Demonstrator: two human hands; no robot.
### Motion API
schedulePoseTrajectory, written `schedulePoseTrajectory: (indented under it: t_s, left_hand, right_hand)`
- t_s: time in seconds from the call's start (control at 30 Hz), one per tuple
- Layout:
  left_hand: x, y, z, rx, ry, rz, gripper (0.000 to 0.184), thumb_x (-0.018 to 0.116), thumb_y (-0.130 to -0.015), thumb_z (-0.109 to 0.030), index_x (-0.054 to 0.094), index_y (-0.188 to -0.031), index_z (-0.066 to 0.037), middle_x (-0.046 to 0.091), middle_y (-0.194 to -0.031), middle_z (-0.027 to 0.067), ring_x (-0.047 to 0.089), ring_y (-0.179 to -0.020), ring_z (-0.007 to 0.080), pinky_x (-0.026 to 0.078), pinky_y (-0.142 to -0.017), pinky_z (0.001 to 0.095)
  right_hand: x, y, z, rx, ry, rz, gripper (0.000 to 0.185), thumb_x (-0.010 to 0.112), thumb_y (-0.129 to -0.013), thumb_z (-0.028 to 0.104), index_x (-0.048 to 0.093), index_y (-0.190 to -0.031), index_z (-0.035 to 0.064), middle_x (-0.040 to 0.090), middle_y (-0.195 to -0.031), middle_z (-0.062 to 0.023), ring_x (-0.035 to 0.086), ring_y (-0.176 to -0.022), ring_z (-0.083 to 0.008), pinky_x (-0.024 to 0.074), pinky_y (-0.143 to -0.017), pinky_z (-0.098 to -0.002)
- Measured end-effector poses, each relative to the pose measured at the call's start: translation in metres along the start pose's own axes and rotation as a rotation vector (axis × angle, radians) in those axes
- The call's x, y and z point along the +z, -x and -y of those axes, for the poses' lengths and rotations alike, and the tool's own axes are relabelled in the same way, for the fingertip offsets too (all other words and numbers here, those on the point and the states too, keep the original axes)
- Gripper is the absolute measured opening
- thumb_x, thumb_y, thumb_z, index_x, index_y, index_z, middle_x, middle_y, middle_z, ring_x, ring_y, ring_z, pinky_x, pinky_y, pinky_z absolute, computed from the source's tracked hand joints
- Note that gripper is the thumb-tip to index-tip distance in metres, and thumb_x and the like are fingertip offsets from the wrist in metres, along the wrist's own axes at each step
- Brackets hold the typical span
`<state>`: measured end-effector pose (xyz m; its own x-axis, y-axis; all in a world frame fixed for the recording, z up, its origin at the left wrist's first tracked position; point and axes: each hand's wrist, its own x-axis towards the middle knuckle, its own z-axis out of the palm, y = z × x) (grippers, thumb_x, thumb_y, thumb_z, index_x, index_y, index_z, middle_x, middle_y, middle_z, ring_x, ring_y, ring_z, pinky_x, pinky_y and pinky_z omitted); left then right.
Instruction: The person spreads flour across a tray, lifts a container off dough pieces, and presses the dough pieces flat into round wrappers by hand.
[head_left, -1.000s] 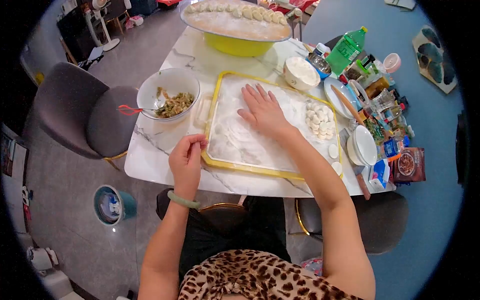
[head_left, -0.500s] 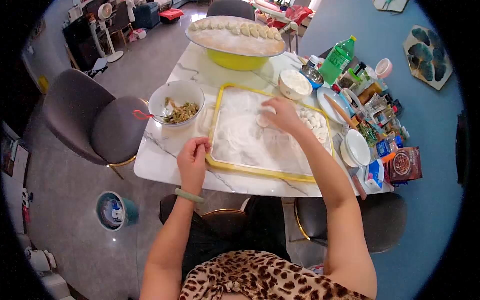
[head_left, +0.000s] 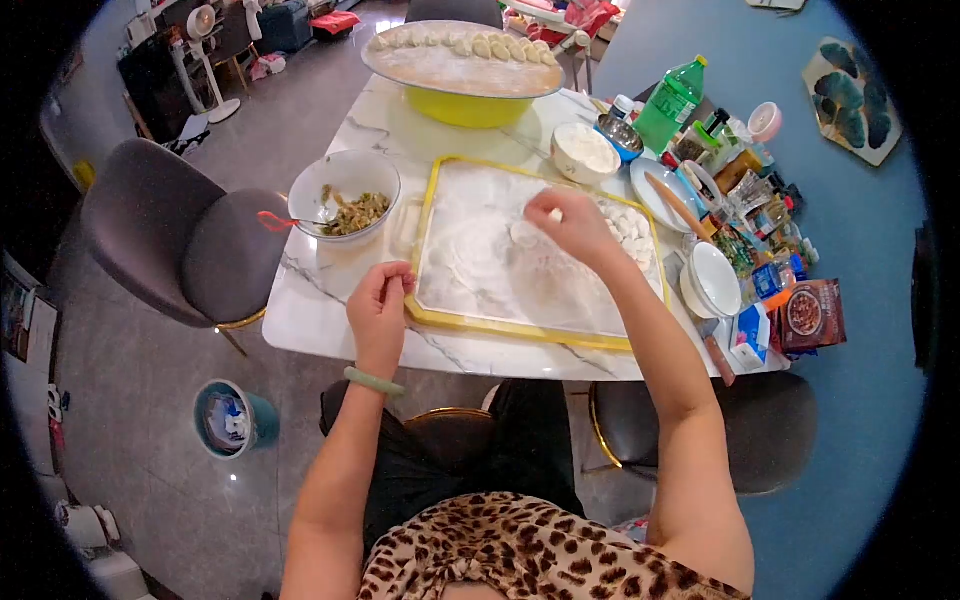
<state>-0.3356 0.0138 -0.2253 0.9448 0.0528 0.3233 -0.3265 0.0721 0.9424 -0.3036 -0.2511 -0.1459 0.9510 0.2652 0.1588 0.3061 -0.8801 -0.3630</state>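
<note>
My right hand [head_left: 580,228] hovers over the yellow-rimmed board [head_left: 530,336], its fingers curled together; a small pale bit shows at the fingertips, too small to name. Just below those fingertips a round dough piece [head_left: 524,235] lies on the floured surface. Several small dough lumps [head_left: 628,235] are heaped at the board's right side, partly behind my right hand. My left hand [head_left: 380,315] is closed beside the board's near left corner, with nothing visible in its fingers. A white bowl of chopped filling [head_left: 358,214] with a red-handled spoon stands left of the board.
At the back, a round tray [head_left: 455,75] with a row of dumplings rests on a yellow-green basin [head_left: 470,108]. A flour bowl [head_left: 585,155], green bottle [head_left: 672,105], rolling pin [head_left: 678,205], white bowl [head_left: 712,290] and several jars crowd the right. A bin [head_left: 263,418] stands on the floor.
My right hand has lifted slightly and drawn its fingers together, off the round dough piece. My left hand stays by the board's corner. The view has shifted a little.
</note>
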Motion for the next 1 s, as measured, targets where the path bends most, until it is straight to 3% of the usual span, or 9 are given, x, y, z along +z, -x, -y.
schedulePoseTrajectory:
  t_s: [0.07,0.13,0.23,0.47,0.6,0.63,0.77,0.87,1.0]
  left_hand:
    - [-0.001,-0.001,-0.001,0.002,-0.004,0.002,0.014,0.045,-0.085,0.001,0.058,-0.09,0.002,0.06,-0.077,0.0048,0.056,-0.072,0.0102,0.046,-0.067,0.0219]
    - [-0.001,-0.002,-0.002,0.013,-0.062,0.021,0.014,0.045,-0.084,0.002,0.058,-0.089,0.002,0.06,-0.077,0.0051,0.056,-0.071,0.0103,0.045,-0.067,0.0217]
    - [0.0,0.0,-0.008,-0.028,-0.026,0.003,0.013,0.045,-0.084,0.002,0.058,-0.089,0.002,0.06,-0.078,0.0054,0.056,-0.071,0.0104,0.045,-0.067,0.0217]
    - [0.002,-0.004,-0.009,0.0,-0.066,0.036,0.015,0.044,-0.084,0.002,0.057,-0.09,0.003,0.059,-0.079,0.0051,0.055,-0.074,0.01,0.044,-0.069,0.0209]
    - [-0.002,-0.003,-0.005,-0.04,0.015,0.031,0.015,0.045,-0.084,0.001,0.058,-0.091,0.003,0.06,-0.078,0.0056,0.056,-0.072,0.0105,0.045,-0.068,0.0222]
    - [-0.002,-0.003,-0.007,-0.047,-0.007,0.014,0.015,0.045,-0.085,0.001,0.058,-0.091,0.003,0.06,-0.078,0.0056,0.055,-0.072,0.0105,0.045,-0.068,0.0219]
    - [0.001,0.0,-0.006,-0.063,0.051,-0.007,0.014,0.046,-0.084,0.001,0.058,-0.091,0.003,0.06,-0.078,0.0052,0.055,-0.072,0.0105,0.045,-0.068,0.0214]
    - [-0.001,-0.001,-0.002,-0.02,0.012,-0.002,0.015,0.046,-0.084,0.001,0.058,-0.092,0.003,0.059,-0.079,0.0049,0.055,-0.072,0.0104,0.045,-0.067,0.0213]
    - [-0.003,-0.001,0.003,-0.053,0.005,0.003,0.015,0.045,-0.086,-0.001,0.058,-0.094,0.002,0.058,-0.082,0.0063,0.055,-0.073,0.0107,0.046,-0.067,0.0213]
  right_hand:
    - [0.009,-0.013,-0.007,0.021,-0.111,-0.45,0.023,0.056,-0.08,0.023,0.061,-0.091,0.0035,0.061,-0.088,-0.0137,0.057,-0.084,-0.0291,0.0442,-0.075,-0.0365]
    - [0.025,-0.023,-0.013,0.05,-0.012,-0.358,0.037,0.051,-0.084,0.031,0.055,-0.107,0.0024,0.055,-0.109,-0.0166,0.051,-0.103,-0.0311,0.0391,-0.088,-0.0376]
    - [0.058,-0.024,-0.003,-0.053,0.283,-0.061,0.061,0.037,-0.087,0.044,0.028,-0.133,0.0055,0.021,-0.141,-0.0135,0.018,-0.13,-0.0316,0.0179,-0.104,-0.0472]
    - [0.068,-0.022,0.002,-0.06,0.35,-0.005,0.064,0.037,-0.086,0.047,0.026,-0.134,0.0061,0.019,-0.142,-0.0134,0.017,-0.13,-0.0327,0.0163,-0.104,-0.0492]
    - [0.049,-0.038,-0.026,-0.039,-0.184,-0.143,0.055,0.045,-0.086,0.039,0.037,-0.128,0.0056,0.032,-0.135,-0.0167,0.029,-0.127,-0.0292,0.0241,-0.103,-0.0373]
    - [0.041,-0.038,-0.027,-0.107,-0.166,-0.388,0.042,0.053,-0.081,0.033,0.054,-0.113,0.0063,0.049,-0.12,-0.0175,0.043,-0.115,-0.0299,0.0355,-0.094,-0.0346]
    - [0.03,-0.018,-0.02,-0.051,0.166,-0.269,0.015,0.057,-0.069,0.018,0.066,-0.079,0.0105,0.06,-0.082,-0.0129,0.057,-0.082,-0.0317,0.0459,-0.072,-0.0399]
    - [0.035,-0.014,-0.011,0.21,0.176,-0.132,0.017,0.056,-0.068,0.015,0.064,-0.082,0.0107,0.06,-0.082,-0.0144,0.057,-0.079,-0.0321,0.0462,-0.071,-0.0399]
    - [0.047,0.017,0.004,0.235,-0.186,-0.37,0.021,0.054,-0.07,0.01,0.059,-0.09,0.0078,0.06,-0.083,-0.0141,0.058,-0.08,-0.0302,0.0456,-0.071,-0.0401]
